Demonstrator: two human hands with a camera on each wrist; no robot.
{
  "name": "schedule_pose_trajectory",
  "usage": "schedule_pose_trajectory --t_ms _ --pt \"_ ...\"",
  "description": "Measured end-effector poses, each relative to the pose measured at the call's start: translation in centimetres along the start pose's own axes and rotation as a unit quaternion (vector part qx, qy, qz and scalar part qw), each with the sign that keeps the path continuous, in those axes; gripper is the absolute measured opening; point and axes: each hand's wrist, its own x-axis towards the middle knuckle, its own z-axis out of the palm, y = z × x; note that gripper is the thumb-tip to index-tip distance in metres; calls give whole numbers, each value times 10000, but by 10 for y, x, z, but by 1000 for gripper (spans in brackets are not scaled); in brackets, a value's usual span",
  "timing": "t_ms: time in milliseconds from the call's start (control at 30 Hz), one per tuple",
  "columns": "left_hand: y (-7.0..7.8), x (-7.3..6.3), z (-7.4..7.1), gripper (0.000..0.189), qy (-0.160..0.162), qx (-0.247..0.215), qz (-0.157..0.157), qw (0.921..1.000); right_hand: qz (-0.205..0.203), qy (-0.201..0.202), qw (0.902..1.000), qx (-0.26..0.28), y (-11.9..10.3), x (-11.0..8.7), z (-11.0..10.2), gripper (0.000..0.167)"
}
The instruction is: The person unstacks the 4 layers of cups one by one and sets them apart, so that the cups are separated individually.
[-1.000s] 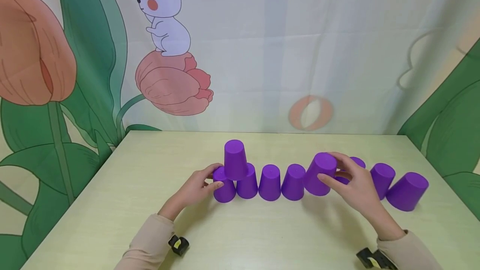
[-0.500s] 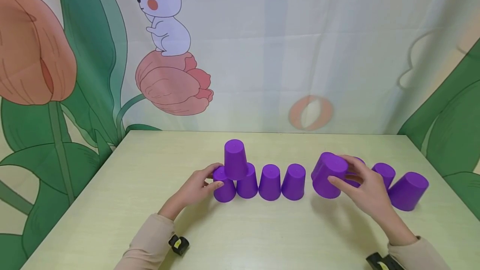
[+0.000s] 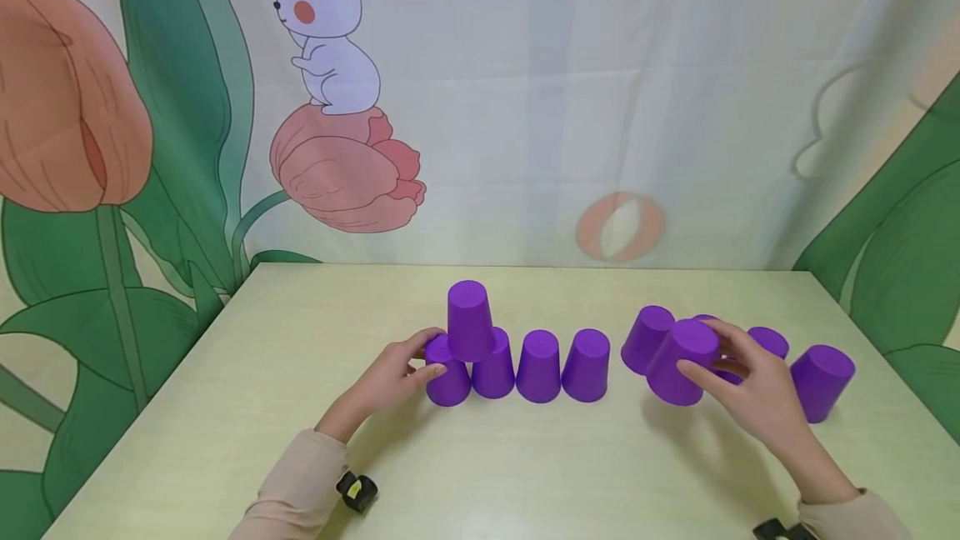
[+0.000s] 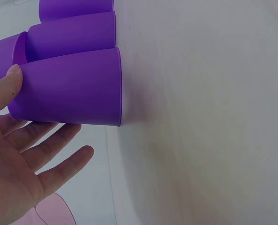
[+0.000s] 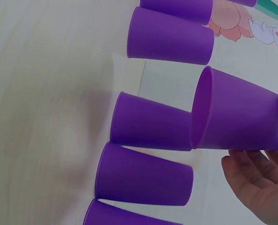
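Note:
At the left end of a row of upside-down purple cups, my left hand (image 3: 392,373) holds the end cup (image 3: 447,386) between thumb and fingers. One purple cup (image 3: 469,322) stands on top of that cup and its neighbour (image 3: 493,369). Two more cups, a nearer one (image 3: 538,367) and a further one (image 3: 587,367), continue the row. My right hand (image 3: 757,398) grips another purple cup (image 5: 244,115) near its base, mouth down and raised off the table. In the right wrist view its rim overlaps a standing cup (image 5: 150,123).
Several purple cups stand at the right, including a back-left one (image 3: 647,340), one (image 3: 768,342) partly behind my right hand, and an outer one (image 3: 822,382). They rest on a pale table (image 3: 570,473). A printed curtain (image 3: 510,123) hangs behind its far edge.
My right hand has moved right with its cup, away from the row's right end, uncovering a standing cup behind it. My left hand has stayed at the end cup.

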Motion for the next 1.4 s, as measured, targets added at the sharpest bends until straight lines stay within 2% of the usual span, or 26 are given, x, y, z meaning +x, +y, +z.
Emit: schedule_pose_trajectory --t_ms 133,467,1000,1167,1400 --pt "-1 0 1 44 1 19 -4 10000 -34 23 10000 22 5 -2 -2 57" --pt "1 -1 1 44 -20 19 10 10000 292 25 9995 -151 17 -7 -12 59" --pt "0 -1 0 44 -29 -8 62 10000 375 269 9988 -180 34 -14 -29 58" --pt "0 0 0 44 -17 20 75 10000 470 227 9984 -238 38 -15 -37 61" --pt "0 0 0 44 -24 22 82 10000 537 305 9979 -217 51 -22 -47 59"
